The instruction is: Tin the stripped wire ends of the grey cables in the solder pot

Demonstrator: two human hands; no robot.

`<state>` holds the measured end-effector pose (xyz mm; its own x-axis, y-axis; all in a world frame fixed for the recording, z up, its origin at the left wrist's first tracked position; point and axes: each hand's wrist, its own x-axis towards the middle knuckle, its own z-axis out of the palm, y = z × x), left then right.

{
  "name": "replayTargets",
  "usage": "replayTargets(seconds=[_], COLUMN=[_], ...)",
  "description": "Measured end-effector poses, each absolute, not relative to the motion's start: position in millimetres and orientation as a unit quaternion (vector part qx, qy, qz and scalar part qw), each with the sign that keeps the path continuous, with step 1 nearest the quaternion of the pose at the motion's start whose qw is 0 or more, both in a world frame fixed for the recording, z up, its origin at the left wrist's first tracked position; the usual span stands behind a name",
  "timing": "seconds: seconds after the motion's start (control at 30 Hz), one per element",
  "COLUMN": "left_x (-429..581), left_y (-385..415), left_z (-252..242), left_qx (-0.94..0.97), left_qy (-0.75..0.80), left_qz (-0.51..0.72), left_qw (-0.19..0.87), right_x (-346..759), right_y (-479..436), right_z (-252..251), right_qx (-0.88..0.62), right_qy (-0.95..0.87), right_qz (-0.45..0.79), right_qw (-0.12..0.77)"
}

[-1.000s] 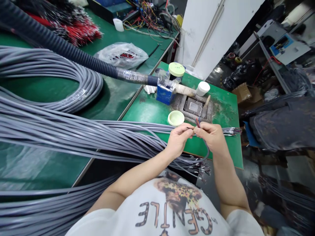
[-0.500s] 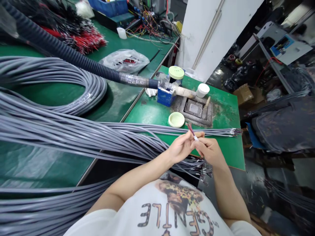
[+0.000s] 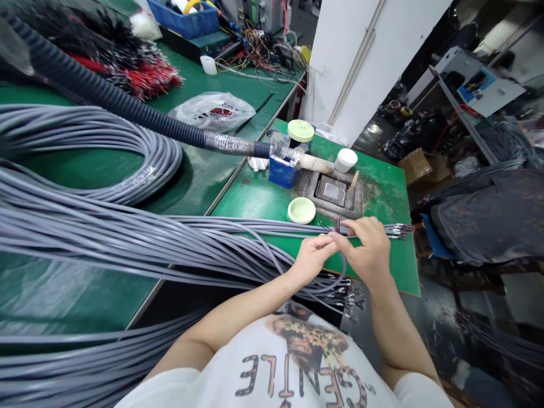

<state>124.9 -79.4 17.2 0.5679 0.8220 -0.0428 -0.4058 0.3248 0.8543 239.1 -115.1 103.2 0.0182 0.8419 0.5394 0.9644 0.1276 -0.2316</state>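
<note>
A grey cable [image 3: 342,266] rises in a bend to my two hands, and its thin coloured wires [image 3: 338,224] fan out above my fingertips. My left hand [image 3: 313,255] pinches the cable near its stripped end. Close against it, my right hand [image 3: 369,249] is closed around the wires, with thumb and forefinger at their base. Fingers partly hide the point where the wires leave the jacket. Beneath my hands lie more grey cables [image 3: 229,241], their stripped ends [image 3: 351,297] hanging at the table's near edge. Another row of cable ends [image 3: 399,230] lies to the right.
Beyond my hands sits a solder pot [image 3: 331,190] in a grimy frame, with a fume hose [image 3: 170,122] ending beside it. A pale green lid [image 3: 301,210], a white cup [image 3: 345,160] and a blue box [image 3: 281,171] stand around it. Coiled cable [image 3: 165,164] covers the left bench.
My right hand has turned and moved up over the wires. The wires now spread apart and point upward, and the cable's bend shows below. The whole view has shifted slightly.
</note>
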Motion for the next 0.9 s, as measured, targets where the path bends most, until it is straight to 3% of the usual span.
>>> replayTargets(seconds=[0.13,0.33,0.4,0.63,0.73,0.9], left_x=[123,115,111,107,109,109], left_y=[-80,-91,-95,-87,-87,-86], left_z=[17,10,5,7,9,8], left_qx=[0.478,0.511,0.491,0.441,0.44,0.434], left_qy=[0.244,0.28,0.292,0.292,0.285,0.294], left_qz=[0.41,0.385,0.361,0.386,0.388,0.392], left_qw=[0.737,0.715,0.737,0.756,0.758,0.756], right_x=[227,234,241,234,226,221], right_y=[-104,-98,-100,-108,-109,-113], right_z=[99,120,128,103,90,87], right_qx=[-0.642,-0.647,-0.654,-0.659,-0.654,-0.646], right_qy=[-0.702,-0.594,-0.562,-0.69,-0.695,-0.673], right_qz=[-0.147,-0.077,-0.075,-0.038,-0.064,-0.066], right_qw=[0.272,0.473,0.501,0.296,0.291,0.354])
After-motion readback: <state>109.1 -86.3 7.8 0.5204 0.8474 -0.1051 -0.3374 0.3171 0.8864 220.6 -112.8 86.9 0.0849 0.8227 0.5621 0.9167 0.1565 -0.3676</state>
